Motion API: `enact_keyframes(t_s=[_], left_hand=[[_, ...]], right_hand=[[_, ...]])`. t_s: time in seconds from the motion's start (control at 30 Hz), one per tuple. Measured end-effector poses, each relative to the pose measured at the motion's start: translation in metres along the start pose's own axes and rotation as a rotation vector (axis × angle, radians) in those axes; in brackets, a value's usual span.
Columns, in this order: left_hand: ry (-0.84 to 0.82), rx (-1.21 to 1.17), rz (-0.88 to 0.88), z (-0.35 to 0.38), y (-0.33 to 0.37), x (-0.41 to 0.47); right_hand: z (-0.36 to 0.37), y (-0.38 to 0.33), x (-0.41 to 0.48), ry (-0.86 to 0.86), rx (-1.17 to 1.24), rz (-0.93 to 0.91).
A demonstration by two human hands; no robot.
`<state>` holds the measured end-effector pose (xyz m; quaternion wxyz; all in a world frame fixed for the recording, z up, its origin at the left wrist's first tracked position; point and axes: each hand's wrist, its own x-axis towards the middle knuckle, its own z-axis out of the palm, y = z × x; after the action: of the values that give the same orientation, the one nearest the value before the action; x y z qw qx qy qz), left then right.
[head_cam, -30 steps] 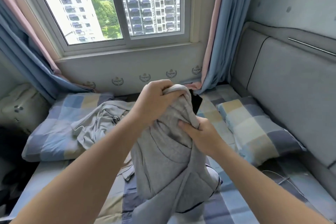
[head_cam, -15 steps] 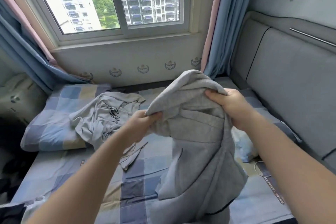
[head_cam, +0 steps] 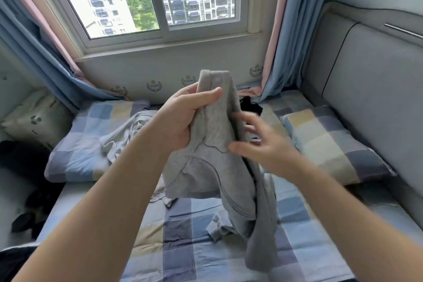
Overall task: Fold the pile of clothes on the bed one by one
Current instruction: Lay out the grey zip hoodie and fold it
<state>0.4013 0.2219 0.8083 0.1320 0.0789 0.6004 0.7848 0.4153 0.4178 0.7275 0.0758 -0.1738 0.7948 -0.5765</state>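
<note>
— Where's the grey garment (head_cam: 212, 167)?
— Held up over the middle of the bed (head_cam: 183, 236), with its lower end trailing on the checked sheet.
— And the grips?
— The left hand (head_cam: 185, 119) has its grip clenched round the bunched top. The right hand (head_cam: 261, 144) has its grip released, fingers spread just beside the cloth's right edge. It's blurred, so I can't tell if it touches.
— Anything else?
— A pale shirt (head_cam: 128, 135) lies crumpled against a pillow (head_cam: 75, 144) near the bed's far left corner.

Nothing could be read. Faint marks on the pale bag (head_cam: 34, 119) at the left were perhaps lettering, but too blurred to tell.
</note>
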Motion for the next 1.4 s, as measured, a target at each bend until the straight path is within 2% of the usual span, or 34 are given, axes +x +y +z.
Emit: enact_keyframes(t_s=[0.17, 0.23, 0.3, 0.37, 0.43, 0.53, 0.63, 0.8, 0.87, 0.93, 1.03, 1.13, 1.2, 1.27, 1.4], left_hand=[[-0.013, -0.007, 0.059, -0.024, 0.018, -0.011], [0.1, 0.002, 0.093, -0.049, 0.022, -0.013], [0.196, 0.014, 0.094, -0.078, 0.022, -0.015], [0.22, 0.038, -0.008, -0.099, 0.016, -0.022], [0.251, 0.108, -0.192, -0.111, 0.004, -0.035], [0.128, 0.275, -0.345, -0.127, -0.019, -0.055], [0.078, 0.318, -0.373, -0.158, -0.04, -0.072], [-0.002, 0.443, -0.482, -0.212, -0.065, -0.087], [0.039, 0.478, -0.445, -0.226, -0.073, -0.088], [0.13, 0.393, -0.391, -0.234, -0.075, -0.087], [0.171, 0.262, -0.279, -0.237, -0.067, -0.083], [0.131, 0.178, -0.152, -0.233, -0.055, -0.08], [0.084, 0.128, -0.087, -0.232, -0.045, -0.08], [0.004, 0.085, -0.057, -0.233, -0.034, -0.082], [-0.05, 0.149, -0.127, -0.246, -0.011, -0.079]], right_hand=[[0.082, 0.039, 0.015, 0.063, -0.013, 0.071], [0.089, 0.037, 0.023, 0.117, -0.031, 0.076], [0.089, 0.026, 0.033, 0.094, -0.022, 0.104], [0.088, 0.015, 0.045, 0.051, 0.063, 0.153], [0.095, 0.003, 0.056, 0.034, 0.187, 0.166], [0.112, -0.008, 0.067, 0.085, 0.303, 0.184], [0.134, -0.01, 0.078, 0.179, 0.388, 0.235], [0.167, -0.004, 0.09, 0.372, 0.374, 0.288], [0.178, 0.0, 0.094, 0.389, 0.39, 0.31], [0.186, 0.005, 0.096, 0.427, 0.384, 0.315], [0.197, 0.011, 0.092, 0.413, 0.204, 0.264], [0.214, 0.01, 0.071, 0.329, 0.021, 0.172], [0.233, 0.009, 0.058, 0.195, 0.081, 0.128], [0.258, 0.013, 0.053, 0.069, 0.144, 0.166], [0.293, 0.029, 0.059, 0.07, 0.238, 0.281]])
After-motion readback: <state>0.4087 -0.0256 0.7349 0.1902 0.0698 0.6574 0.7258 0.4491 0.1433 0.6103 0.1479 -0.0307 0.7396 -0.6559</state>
